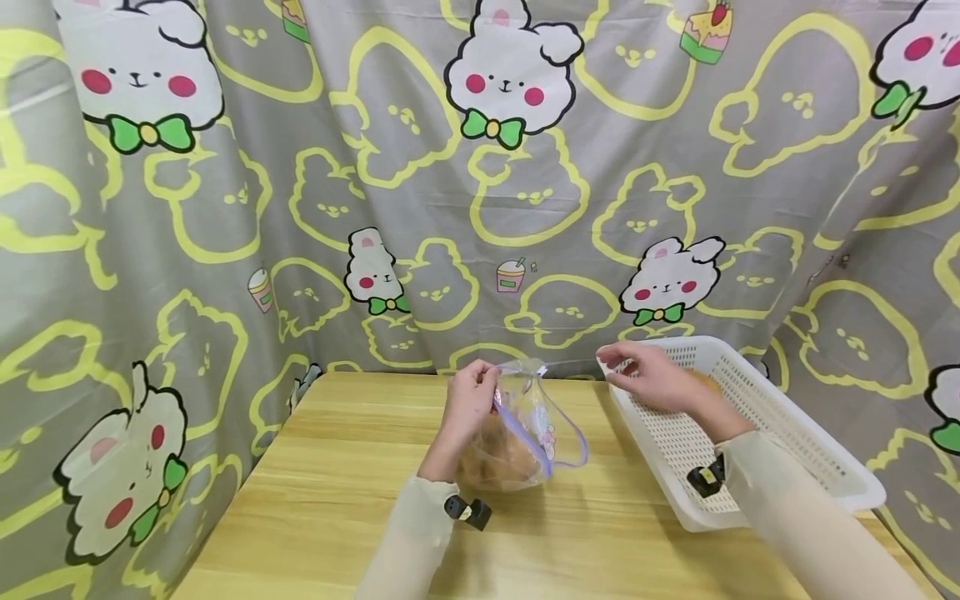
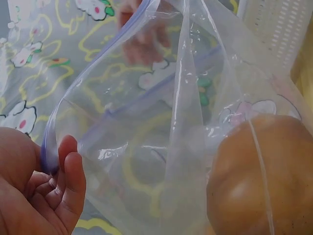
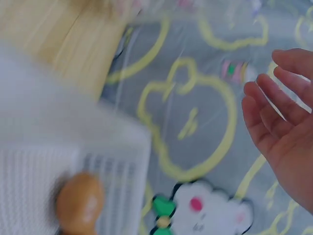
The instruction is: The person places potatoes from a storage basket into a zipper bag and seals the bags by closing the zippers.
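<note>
My left hand (image 1: pixel 471 396) pinches the purple-edged rim of a clear zip bag (image 2: pixel 132 122) between thumb and fingers. The bag's mouth gapes, and printed cartoon figures show on its side. Inside lies a smooth, rounded golden-brown thing (image 2: pixel 264 176) that looks like bread. My right hand (image 1: pixel 652 379) hangs over the far left corner of a white plastic basket (image 1: pixel 795 425), its fingers loosely bent and holding nothing. In the basket, partly hidden behind that hand, is another rounded golden-brown thing (image 3: pixel 80 200).
Bag and basket stand on a light wooden table (image 1: pixel 337 500), the basket at its right side. A grey curtain (image 1: pixel 420 208) with yellow outlines and white cartoon animals hangs behind the table and along both sides.
</note>
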`<action>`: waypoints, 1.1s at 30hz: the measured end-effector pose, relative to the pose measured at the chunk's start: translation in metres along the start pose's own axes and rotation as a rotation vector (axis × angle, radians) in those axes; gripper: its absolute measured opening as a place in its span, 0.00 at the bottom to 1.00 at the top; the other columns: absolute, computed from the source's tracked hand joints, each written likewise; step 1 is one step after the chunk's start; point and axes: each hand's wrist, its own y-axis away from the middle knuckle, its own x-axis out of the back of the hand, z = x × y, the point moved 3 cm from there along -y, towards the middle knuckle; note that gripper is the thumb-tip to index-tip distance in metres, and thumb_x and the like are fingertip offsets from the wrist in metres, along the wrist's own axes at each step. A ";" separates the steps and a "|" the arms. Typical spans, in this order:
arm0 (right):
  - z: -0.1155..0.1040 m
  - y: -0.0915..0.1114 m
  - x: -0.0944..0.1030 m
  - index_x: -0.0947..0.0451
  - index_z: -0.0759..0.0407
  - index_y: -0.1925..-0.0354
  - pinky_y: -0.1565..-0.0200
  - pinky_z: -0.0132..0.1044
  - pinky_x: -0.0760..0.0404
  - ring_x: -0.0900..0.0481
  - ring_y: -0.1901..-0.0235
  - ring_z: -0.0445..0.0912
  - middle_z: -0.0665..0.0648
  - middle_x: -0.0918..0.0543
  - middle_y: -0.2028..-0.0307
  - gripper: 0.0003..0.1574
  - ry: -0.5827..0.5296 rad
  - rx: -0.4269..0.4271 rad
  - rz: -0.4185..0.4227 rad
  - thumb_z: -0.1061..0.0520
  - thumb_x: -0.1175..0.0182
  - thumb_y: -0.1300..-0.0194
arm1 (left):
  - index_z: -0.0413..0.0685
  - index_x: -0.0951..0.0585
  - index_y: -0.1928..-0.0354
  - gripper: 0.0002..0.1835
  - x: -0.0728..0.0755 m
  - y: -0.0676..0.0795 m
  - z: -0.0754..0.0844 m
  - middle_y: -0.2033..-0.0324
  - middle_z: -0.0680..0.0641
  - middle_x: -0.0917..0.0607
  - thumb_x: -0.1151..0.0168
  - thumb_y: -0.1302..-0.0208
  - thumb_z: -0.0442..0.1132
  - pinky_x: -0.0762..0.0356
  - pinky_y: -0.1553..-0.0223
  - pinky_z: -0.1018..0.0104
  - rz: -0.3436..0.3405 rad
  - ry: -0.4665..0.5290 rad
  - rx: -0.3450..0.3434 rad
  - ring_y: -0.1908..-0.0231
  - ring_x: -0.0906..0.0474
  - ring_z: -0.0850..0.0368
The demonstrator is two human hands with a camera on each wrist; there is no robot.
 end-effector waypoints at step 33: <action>0.151 0.038 -0.005 0.36 0.73 0.38 0.45 0.63 0.34 0.34 0.44 0.69 0.76 0.32 0.42 0.46 0.175 -0.309 -0.102 0.58 0.28 0.51 | 0.38 0.21 0.67 0.10 0.000 0.006 0.001 0.84 0.49 0.27 0.49 0.31 0.35 0.19 0.77 0.46 -0.024 -0.015 0.004 0.83 0.23 0.42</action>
